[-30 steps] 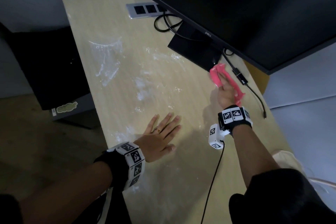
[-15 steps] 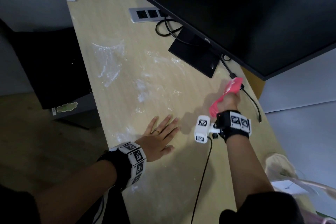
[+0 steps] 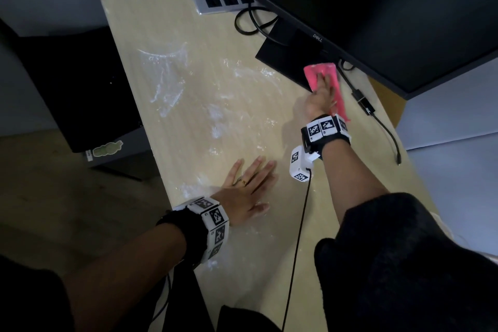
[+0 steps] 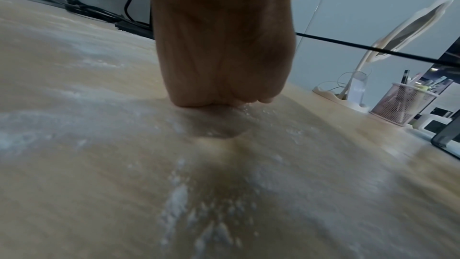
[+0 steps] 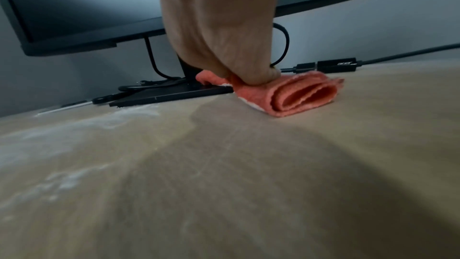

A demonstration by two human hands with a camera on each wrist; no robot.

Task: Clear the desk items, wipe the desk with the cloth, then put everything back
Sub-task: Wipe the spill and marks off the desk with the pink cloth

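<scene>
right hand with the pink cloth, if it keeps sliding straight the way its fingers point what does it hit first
Probably the monitor base. The right hand presses the pink cloth flat on the desk, fingers aimed at the base's near corner; the cloth already seems to touch it.

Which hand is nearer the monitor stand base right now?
The right. The right hand presses the pink cloth flat against the edge of the monitor stand base. The left hand lies flat on the desk near its front edge, well clear of the base.
</scene>
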